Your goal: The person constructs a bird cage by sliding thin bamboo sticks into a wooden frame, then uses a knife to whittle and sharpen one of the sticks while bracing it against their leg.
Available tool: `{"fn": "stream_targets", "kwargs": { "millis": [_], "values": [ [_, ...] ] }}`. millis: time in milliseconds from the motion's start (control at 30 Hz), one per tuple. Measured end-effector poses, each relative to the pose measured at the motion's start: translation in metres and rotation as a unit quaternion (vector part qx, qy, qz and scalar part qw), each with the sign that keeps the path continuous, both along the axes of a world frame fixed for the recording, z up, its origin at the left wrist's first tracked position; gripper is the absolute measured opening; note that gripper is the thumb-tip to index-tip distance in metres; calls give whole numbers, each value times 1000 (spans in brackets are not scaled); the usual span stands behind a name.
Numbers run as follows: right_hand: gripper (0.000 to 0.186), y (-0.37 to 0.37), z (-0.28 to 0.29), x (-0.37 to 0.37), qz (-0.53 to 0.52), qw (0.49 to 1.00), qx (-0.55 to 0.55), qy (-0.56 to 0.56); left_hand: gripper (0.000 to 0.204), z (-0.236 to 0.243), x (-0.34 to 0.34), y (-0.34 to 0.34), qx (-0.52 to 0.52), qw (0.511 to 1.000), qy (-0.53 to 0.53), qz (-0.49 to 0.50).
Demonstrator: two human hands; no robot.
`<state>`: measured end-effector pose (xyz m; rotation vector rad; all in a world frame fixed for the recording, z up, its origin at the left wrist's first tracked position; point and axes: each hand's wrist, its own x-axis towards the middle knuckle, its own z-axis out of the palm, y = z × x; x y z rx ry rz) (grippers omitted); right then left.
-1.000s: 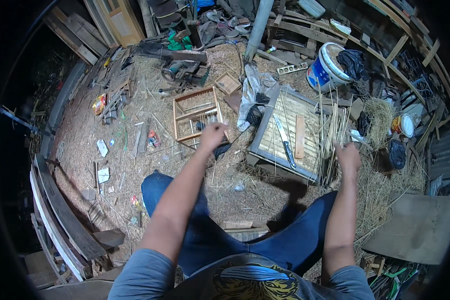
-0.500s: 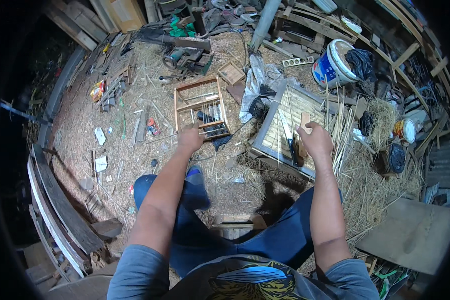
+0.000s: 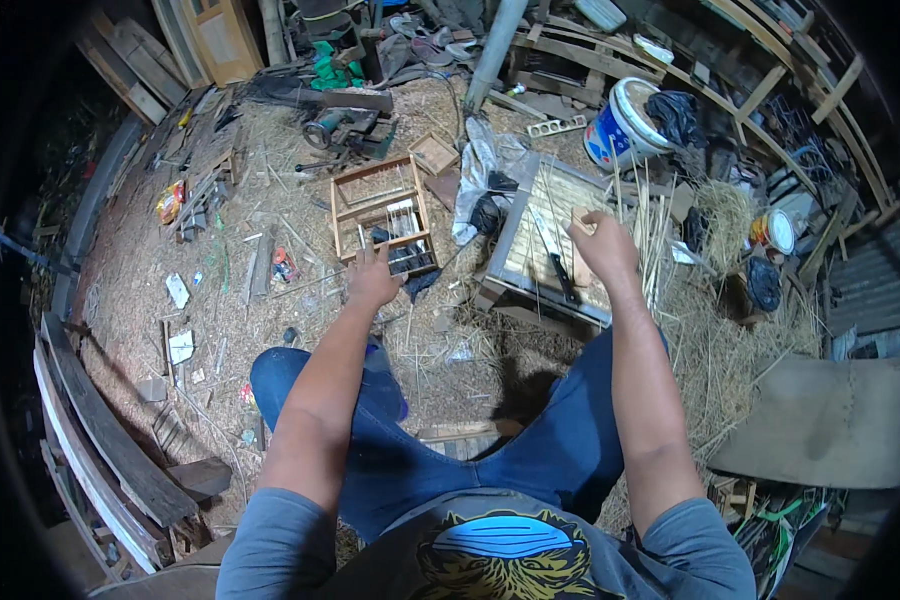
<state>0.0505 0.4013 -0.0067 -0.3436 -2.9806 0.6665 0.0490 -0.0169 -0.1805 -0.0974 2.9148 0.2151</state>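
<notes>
My left hand (image 3: 373,280) is over the near left corner of a wooden frame (image 3: 336,215) with crossbars, its fingers stretched out and apart. Pale thin strips (image 3: 402,216) and dark pieces show inside the frame. To the right, my right hand (image 3: 607,250) is closed on a flat wooden block (image 3: 579,216), thumb and fingers at its upper part. Beneath it is a low slatted table (image 3: 513,222) with a grey border. A knife (image 3: 560,272) with a black handle lies on the slats, just left of the block.
Long thin bamboo-like strips (image 3: 654,215) stick out along the table's right side. Beyond stand a white and blue bucket (image 3: 610,135) and a black plastic bag (image 3: 674,118). A small wooden tray (image 3: 433,153) lies behind the frame. Curved planks (image 3: 105,425) are at left; shavings cover the ground.
The whole view has shifted, so the scene sits farther left. My left hand's fingers, curled at the frame before, are now spread. My right hand stays at the wooden block.
</notes>
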Motion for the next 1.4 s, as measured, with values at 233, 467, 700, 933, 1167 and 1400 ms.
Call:
{"fn": "stream_targets", "kwargs": {
  "millis": [233,467,700,933,1167,1400],
  "values": [
    [50,74,2,29,-46,999,2,-16,79,8,14,15,84,994,72,-6],
    [39,108,-69,92,-4,995,99,-1,61,4,33,67,213,948,182,-153],
    [36,125,-128,113,76,990,105,49,60,24,75,188,191,918,165,-305],
    [29,163,-139,111,92,992,62,53,66,19,83,234,128,920,106,-354],
    [28,161,-112,101,24,984,-38,171,64,19,76,196,195,903,202,-325],
    [28,100,-63,90,14,980,-94,175,54,29,56,113,216,925,239,-201]
  ]
}}
